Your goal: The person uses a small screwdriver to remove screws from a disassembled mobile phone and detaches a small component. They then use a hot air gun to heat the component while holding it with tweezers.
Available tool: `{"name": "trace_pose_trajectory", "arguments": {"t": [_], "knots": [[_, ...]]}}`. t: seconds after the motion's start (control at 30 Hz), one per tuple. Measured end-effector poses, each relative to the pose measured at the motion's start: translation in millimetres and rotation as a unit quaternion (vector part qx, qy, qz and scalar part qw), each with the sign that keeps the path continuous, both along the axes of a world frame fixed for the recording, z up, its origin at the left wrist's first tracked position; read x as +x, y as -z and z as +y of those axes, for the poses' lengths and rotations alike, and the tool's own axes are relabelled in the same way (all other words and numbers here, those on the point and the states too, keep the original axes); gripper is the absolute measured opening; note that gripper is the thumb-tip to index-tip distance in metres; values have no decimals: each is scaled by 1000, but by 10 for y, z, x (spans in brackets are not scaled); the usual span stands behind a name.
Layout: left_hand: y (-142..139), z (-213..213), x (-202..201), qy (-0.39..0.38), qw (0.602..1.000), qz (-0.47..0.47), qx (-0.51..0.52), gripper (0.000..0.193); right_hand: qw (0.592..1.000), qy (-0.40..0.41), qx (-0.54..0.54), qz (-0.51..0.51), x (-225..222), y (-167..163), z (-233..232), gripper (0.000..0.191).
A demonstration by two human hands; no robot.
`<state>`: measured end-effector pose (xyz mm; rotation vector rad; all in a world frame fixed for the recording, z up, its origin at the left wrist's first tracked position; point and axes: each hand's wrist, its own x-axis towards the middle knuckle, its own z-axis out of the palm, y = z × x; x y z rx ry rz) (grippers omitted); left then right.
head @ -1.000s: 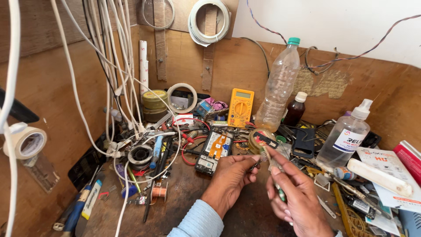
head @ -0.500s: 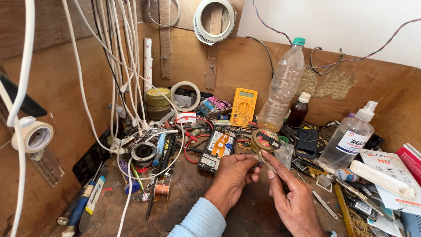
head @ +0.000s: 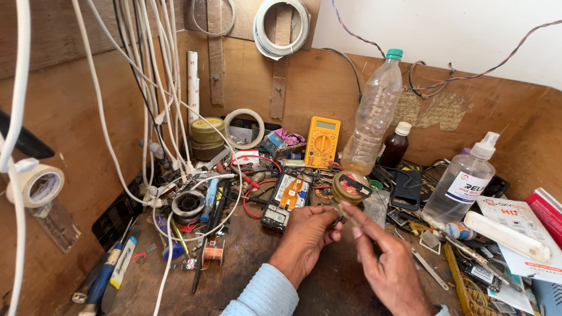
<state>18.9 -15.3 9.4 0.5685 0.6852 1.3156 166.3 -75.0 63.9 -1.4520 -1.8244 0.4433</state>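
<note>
The cluttered wooden workbench [head: 257, 257] spreads wide, with an opened phone [head: 285, 199] behind the hands. Left hand [head: 307, 237] and right hand [head: 389, 263] pinch a small clear strip [head: 341, 209] between fingertips above it.

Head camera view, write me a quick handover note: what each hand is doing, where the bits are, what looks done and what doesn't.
Left hand: fingertips pinched on something small, too blurred to name, above the wooden bench.
Right hand: thumb and forefinger raised to the same spot, meeting the left fingertips; whether it grips anything is unclear.
Nearby: opened phone with its circuit board exposed lies just beyond the left hand; small round tin sits right behind the fingertips; yellow multimeter leans at the back wall.
Done: phone is already opened.
Left: phone not closed; both hands are off it, and the multimeter is untouched.
</note>
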Motion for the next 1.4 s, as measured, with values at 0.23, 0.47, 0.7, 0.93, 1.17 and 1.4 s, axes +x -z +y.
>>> {"name": "trace_pose_trajectory", "arguments": {"t": [0.23,0.47,0.7,0.93,1.17,1.4], "knots": [[-73,-34,-12,3,1000,6,13,15,999,-28,28,12,-9,7,35,47],[-106,-43,-33,-27,998,40,43,18,995,4,74,62,13,-123,140,48],[-33,82,-74,-50,998,-4,43,20,982,-87,118,121,-132,-32,334,41],[-7,147,-121,-30,997,0,68,23,989,-63,97,93,-110,21,244,43],[-32,131,-143,-33,995,-30,90,26,988,-63,115,78,-141,7,199,43],[-90,82,-24,-125,959,183,177,23,990,-36,126,56,-121,12,203,43]]}}
